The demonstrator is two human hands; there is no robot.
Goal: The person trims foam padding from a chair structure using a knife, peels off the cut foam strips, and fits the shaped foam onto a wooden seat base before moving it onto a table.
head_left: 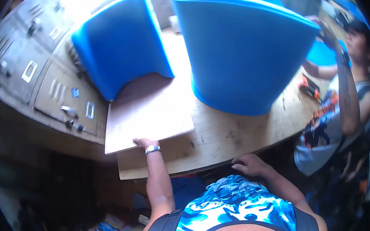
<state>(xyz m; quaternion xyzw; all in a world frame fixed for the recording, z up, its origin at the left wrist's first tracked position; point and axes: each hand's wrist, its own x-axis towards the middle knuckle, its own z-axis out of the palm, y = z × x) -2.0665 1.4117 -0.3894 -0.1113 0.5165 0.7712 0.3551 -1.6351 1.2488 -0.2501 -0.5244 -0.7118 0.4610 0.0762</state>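
Note:
My left hand [146,143], with a metal watch on the wrist, grips the near edge of a pale flat board [149,107]. The board lies on the wooden table and sticks out past its left end. A curved blue panel [122,42] with an arched cut-out stands on the board's far part. To its right a larger curved blue piece [240,50] stands on the table. My right hand [252,164] is by the table's front edge, fingers loosely bent and apart, with nothing seen in it.
Metal lockers [38,70] with latches line the left side. At the right, another person [344,98] has a hand on the large blue piece's upper corner. An orange and black power tool [309,88] lies on the wooden table [222,145] near that person. Plastic packages [109,229] lie below left.

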